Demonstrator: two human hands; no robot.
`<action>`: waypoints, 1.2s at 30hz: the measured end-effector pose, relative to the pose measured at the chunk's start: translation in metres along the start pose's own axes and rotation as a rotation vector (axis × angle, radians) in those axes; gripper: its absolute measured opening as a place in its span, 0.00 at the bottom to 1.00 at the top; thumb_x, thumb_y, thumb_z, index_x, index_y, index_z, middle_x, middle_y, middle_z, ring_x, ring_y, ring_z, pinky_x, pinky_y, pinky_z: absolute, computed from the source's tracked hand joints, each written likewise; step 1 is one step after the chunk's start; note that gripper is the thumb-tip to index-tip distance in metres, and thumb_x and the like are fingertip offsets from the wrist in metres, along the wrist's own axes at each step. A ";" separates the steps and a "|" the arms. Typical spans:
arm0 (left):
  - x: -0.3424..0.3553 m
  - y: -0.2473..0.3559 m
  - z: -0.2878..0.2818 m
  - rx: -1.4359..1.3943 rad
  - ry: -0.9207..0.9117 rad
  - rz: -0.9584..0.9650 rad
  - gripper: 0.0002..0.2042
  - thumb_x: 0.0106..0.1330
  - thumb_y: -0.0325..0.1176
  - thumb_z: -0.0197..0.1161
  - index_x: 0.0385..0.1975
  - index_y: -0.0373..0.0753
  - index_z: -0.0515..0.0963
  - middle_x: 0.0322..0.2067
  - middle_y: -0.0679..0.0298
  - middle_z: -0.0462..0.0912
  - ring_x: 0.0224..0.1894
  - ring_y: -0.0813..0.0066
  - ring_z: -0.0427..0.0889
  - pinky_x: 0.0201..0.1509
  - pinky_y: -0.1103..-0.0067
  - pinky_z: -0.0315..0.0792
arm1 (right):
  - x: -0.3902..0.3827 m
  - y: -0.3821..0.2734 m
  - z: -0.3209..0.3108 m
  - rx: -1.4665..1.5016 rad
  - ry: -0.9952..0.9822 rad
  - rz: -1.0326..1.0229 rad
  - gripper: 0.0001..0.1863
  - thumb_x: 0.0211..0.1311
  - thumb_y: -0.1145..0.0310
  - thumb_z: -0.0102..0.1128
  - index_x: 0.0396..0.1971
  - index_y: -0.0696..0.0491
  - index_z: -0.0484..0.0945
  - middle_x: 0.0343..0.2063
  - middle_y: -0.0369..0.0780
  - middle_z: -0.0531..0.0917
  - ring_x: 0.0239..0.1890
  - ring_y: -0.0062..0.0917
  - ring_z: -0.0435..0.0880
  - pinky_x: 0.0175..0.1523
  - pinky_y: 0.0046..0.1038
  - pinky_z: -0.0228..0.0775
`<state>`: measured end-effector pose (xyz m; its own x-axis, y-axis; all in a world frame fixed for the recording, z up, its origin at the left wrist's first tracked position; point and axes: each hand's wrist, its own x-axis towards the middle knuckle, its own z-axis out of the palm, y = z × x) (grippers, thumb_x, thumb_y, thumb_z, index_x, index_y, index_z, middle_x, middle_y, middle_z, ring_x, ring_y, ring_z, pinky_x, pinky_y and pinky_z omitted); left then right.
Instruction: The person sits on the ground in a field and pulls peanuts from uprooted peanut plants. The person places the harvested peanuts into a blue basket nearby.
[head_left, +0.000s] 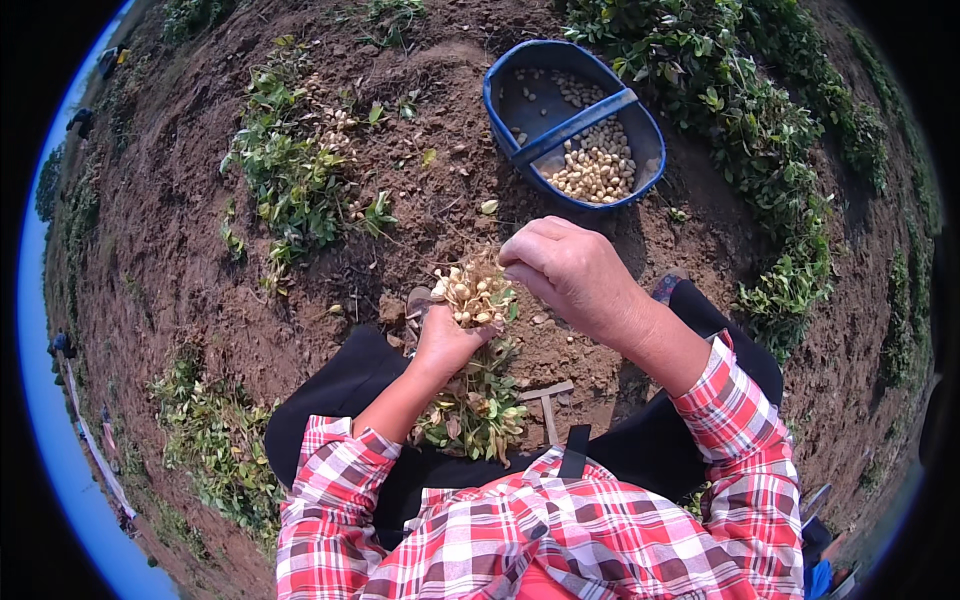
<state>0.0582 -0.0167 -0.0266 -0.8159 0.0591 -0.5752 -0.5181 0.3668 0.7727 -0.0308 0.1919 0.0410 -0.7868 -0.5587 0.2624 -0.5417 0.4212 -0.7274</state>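
Observation:
My left hand (446, 343) is closed around a pulled-up peanut plant (475, 405), just below its cluster of pale peanuts (470, 294). The root end points away from me, while the leafy end hangs back between my legs. Just right of the cluster, by its thin roots, my right hand (572, 272) is closed with thumb and fingers pinched together. Whatever lies between those fingertips is hidden. Beyond it, a blue basket (655, 182) with a crossbar handle holds loose peanuts (598, 165).
Piles of peanut plants lie at the left (290, 165), lower left (215, 440) and along the right (760, 150). Brown soil (440, 170) with clods surrounds me. A T-shaped bar (547, 400) shows between my legs. Small distant figures (80, 122) are at the far left.

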 end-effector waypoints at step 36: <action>-0.012 0.008 0.007 0.556 0.133 0.148 0.12 0.53 0.35 0.67 0.31 0.33 0.79 0.29 0.46 0.82 0.33 0.46 0.83 0.36 0.61 0.76 | -0.023 -0.016 0.058 -0.050 -0.105 0.170 0.11 0.49 0.68 0.68 0.31 0.53 0.75 0.25 0.39 0.76 0.31 0.35 0.80 0.34 0.35 0.74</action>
<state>0.0656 -0.0077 -0.0152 -0.9131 0.0424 -0.4055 -0.2136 0.7973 0.5645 0.0135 0.1563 0.0099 -0.8347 -0.5464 0.0689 -0.4194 0.5496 -0.7225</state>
